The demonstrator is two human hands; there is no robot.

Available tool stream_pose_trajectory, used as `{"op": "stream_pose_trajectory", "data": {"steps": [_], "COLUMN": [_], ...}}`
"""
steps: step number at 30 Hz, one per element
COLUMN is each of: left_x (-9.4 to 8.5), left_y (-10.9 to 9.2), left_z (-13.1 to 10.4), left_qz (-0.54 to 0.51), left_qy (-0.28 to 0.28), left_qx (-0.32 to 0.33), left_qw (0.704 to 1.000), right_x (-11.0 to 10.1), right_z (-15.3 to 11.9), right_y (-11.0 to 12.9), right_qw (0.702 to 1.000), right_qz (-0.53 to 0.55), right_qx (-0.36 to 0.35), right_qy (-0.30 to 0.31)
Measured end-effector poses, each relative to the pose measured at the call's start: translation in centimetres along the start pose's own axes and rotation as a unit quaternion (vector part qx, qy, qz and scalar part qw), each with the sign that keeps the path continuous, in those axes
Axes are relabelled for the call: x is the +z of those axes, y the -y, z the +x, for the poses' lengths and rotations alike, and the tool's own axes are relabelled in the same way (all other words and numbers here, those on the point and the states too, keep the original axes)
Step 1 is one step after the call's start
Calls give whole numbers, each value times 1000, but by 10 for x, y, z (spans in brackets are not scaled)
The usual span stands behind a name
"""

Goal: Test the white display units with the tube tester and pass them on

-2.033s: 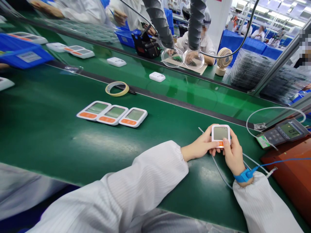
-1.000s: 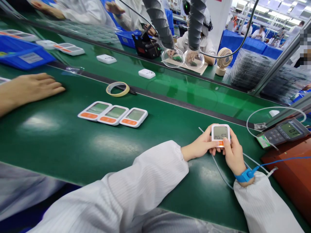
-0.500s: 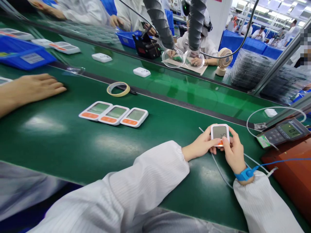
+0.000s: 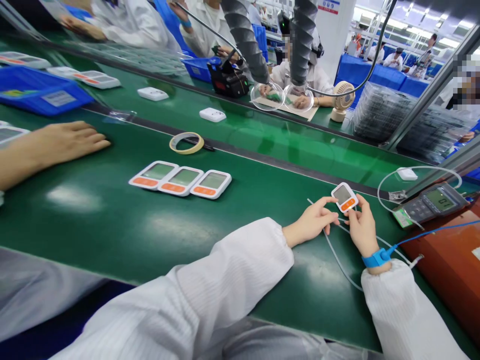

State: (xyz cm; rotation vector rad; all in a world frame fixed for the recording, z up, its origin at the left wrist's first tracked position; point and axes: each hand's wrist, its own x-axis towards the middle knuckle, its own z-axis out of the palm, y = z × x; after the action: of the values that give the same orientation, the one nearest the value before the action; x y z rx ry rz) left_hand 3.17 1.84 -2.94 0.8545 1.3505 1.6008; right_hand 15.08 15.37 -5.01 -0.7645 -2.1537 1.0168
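My right hand (image 4: 362, 227) grips a small white digital monitor (image 4: 344, 197) with a grey screen and orange buttons, tilted above the green bench. My left hand (image 4: 313, 220) is just to its left, with its index finger reaching the device's edge. The left thumb and lower fingers come together where a thin pale tube (image 4: 344, 223) meets them; their exact grip is partly hidden. A blue wrist strap (image 4: 376, 258) circles my right wrist. Three similar monitors (image 4: 180, 180) lie side by side further left, screens up.
A handheld gauge meter (image 4: 431, 202) rests by an orange-brown case (image 4: 446, 260) at right. A tape roll (image 4: 186, 150) lies near the dark strip. White units (image 4: 212, 115) sit on the belt beyond. A co-worker's hand (image 4: 71, 145) and a blue bin (image 4: 37, 92) are at left.
The monitor has tilted and moved slightly up, away from my left palm. My left thumb has come off its front, leaving my right hand as its main hold. The view has shifted slightly.
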Motion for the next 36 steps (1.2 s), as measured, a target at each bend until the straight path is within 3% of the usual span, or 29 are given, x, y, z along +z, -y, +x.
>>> {"op": "stream_pose_trajectory", "data": {"steps": [3, 6, 11, 12, 15, 18, 21, 23, 25, 28, 30, 33, 36], "left_x": [-2, -10, -44, -56, -103, -156, -192, -198, -190, -168, -154, -136, -107], "left_y": [1, -4, -29, -35, -46, -45, -37, -33, -30, -27, -26, -24, -23], "left_z": [2, 6, 5, 3, -12, -37, -61, -70, -71, -65, -59, -54, -49], "left_qz": [30, 95, 195, 235, 472, 592, 616, 642, 668, 669, 642, 551, 352], "left_qy": [-19, -71, -174, -198, -282, -399, -425, -398, -367, -343, -330, -296, -249], "left_qx": [29, 67, 131, 151, 192, 67, -59, -85, -88, -87, -57, 53, 109], "left_qw": [999, 991, 956, 939, 813, 698, 660, 650, 642, 653, 690, 778, 896], "right_x": [-2, -12, -43, -50, -67, -76, -78, -80, -83, -87, -89, -90, -93], "right_z": [1, 4, 9, 9, 4, -4, -8, -7, -4, 1, 2, 2, 1], "right_y": [2, 11, 29, 31, 33, 29, 26, 26, 27, 31, 33, 34, 35], "right_qw": [997, 988, 951, 940, 905, 875, 858, 854, 854, 871, 887, 908, 921], "right_qz": [-59, -131, -288, -323, -414, -464, -485, -495, -502, -489, -460, -400, -350], "right_qx": [-37, -72, -91, -82, -51, -35, -26, -17, -8, -17, -34, -68, -85], "right_qy": [12, 24, 67, 67, 86, 137, 166, 159, 134, 37, -40, -107, -150]}}
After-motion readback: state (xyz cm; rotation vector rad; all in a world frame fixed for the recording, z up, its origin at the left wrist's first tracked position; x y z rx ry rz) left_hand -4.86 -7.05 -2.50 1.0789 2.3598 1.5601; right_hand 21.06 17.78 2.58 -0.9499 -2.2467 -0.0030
